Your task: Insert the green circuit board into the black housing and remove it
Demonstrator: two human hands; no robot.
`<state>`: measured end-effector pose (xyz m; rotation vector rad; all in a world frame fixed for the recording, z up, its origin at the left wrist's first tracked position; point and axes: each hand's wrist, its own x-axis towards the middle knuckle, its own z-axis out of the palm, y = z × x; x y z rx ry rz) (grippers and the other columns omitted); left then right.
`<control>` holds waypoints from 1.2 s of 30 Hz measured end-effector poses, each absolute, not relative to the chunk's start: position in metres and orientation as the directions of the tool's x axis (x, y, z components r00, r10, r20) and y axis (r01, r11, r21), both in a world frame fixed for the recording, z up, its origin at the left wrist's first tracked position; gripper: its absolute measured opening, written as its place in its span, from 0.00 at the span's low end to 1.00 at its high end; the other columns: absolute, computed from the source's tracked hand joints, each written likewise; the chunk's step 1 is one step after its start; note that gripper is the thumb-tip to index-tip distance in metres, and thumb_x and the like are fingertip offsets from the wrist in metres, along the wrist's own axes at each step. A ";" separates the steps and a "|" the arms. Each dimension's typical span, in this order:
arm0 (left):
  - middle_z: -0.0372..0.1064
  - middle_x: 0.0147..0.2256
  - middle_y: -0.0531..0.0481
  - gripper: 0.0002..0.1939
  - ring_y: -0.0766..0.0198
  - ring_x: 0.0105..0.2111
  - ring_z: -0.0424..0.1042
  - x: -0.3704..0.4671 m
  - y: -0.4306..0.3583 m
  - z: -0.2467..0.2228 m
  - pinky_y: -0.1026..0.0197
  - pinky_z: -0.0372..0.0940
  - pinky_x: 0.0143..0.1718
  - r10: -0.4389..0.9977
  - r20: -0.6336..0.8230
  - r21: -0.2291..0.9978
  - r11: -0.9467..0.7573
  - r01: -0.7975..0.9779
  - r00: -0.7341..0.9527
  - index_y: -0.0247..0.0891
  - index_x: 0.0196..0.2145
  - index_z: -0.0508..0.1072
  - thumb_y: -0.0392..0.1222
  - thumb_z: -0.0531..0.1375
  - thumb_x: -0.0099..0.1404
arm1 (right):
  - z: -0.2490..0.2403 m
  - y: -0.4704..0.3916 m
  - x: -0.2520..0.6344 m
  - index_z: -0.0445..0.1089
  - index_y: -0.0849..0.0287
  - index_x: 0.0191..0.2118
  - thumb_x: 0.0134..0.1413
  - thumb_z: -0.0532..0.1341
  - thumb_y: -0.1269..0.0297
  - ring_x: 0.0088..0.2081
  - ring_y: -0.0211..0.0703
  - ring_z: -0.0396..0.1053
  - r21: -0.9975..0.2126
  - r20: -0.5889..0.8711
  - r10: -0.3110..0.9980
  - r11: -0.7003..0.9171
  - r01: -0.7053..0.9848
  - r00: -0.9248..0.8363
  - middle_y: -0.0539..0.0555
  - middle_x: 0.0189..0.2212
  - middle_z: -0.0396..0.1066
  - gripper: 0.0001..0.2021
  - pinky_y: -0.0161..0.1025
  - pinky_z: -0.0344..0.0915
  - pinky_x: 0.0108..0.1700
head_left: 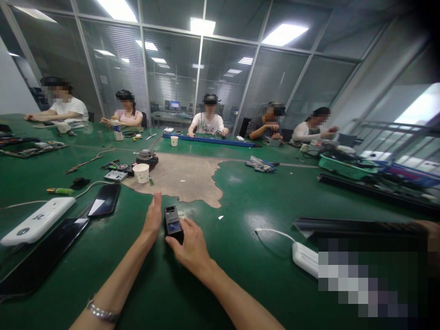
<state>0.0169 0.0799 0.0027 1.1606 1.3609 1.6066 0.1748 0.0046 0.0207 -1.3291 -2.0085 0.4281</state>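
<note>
A small black device (172, 222) with a little screen stands on the green table (240, 238) right in front of me. My right hand (190, 245) grips it from the right and below, fingers wrapped around its lower end. My left hand (153, 217) lies flat beside the device on its left, fingers stretched forward and together, touching or almost touching its side. A metal bracelet (101, 313) is on my left wrist.
A white power bank (36, 221), a black phone (105, 200) and a dark tablet (37, 259) lie at my left. A paper cup (141, 173) and small electronics sit ahead by a worn brown patch (185, 176). A white charger with cable (304, 256) lies right. Several people sit along the far side.
</note>
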 end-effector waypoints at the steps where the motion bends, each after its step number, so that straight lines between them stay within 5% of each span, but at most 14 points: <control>1: 0.54 0.66 0.42 0.38 0.52 0.67 0.50 0.017 0.080 0.002 0.50 0.43 0.67 0.923 0.177 0.984 -0.178 0.028 -0.342 0.37 0.63 0.62 0.68 0.43 0.70 | 0.019 0.004 0.172 0.67 0.61 0.56 0.51 0.67 0.55 0.57 0.61 0.65 -0.602 0.369 0.900 0.423 0.677 -0.234 0.64 0.51 0.72 0.28 0.55 0.60 0.59; 5: 0.57 0.65 0.43 0.37 0.53 0.66 0.52 0.018 0.080 0.002 0.53 0.43 0.67 0.924 0.143 0.989 -0.142 0.028 -0.355 0.39 0.61 0.65 0.69 0.45 0.69 | 0.016 0.003 0.161 0.64 0.64 0.58 0.46 0.69 0.53 0.58 0.63 0.64 -0.615 0.404 0.898 0.407 0.676 -0.173 0.67 0.54 0.69 0.35 0.57 0.59 0.60; 17: 0.56 0.65 0.42 0.38 0.54 0.67 0.50 0.012 0.088 0.000 0.51 0.40 0.67 0.923 0.081 0.991 -0.114 -0.067 -0.376 0.40 0.62 0.63 0.70 0.44 0.69 | 0.048 0.006 0.169 0.68 0.58 0.54 0.56 0.64 0.59 0.50 0.53 0.71 -0.699 0.519 0.851 0.475 0.534 -0.078 0.59 0.47 0.73 0.21 0.47 0.65 0.54; 23: 0.67 0.58 0.38 0.41 0.53 0.65 0.54 0.017 0.085 0.000 0.49 0.40 0.67 0.940 0.046 0.990 -0.088 -0.110 -0.338 0.36 0.64 0.60 0.71 0.45 0.68 | 0.056 0.017 0.209 0.69 0.58 0.51 0.59 0.61 0.59 0.49 0.51 0.71 -0.651 0.504 0.860 0.439 0.620 -0.080 0.58 0.46 0.74 0.16 0.47 0.65 0.54; 29: 0.70 0.56 0.37 0.42 0.53 0.65 0.54 0.019 0.082 0.004 0.48 0.39 0.67 0.950 0.027 0.988 -0.072 -0.136 -0.311 0.35 0.65 0.58 0.71 0.44 0.68 | 0.019 0.015 0.235 0.64 0.68 0.59 0.56 0.63 0.58 0.58 0.58 0.65 -0.557 0.483 0.874 0.350 0.753 -0.049 0.68 0.55 0.68 0.28 0.53 0.59 0.61; 36: 0.70 0.56 0.38 0.43 0.52 0.66 0.54 0.020 0.081 0.008 0.48 0.41 0.67 0.949 -0.009 0.988 -0.040 -0.150 -0.315 0.35 0.66 0.57 0.72 0.43 0.68 | 0.004 0.013 0.235 0.62 0.71 0.61 0.56 0.63 0.56 0.60 0.60 0.63 -0.504 0.434 0.899 0.297 0.811 -0.059 0.70 0.57 0.66 0.32 0.54 0.58 0.62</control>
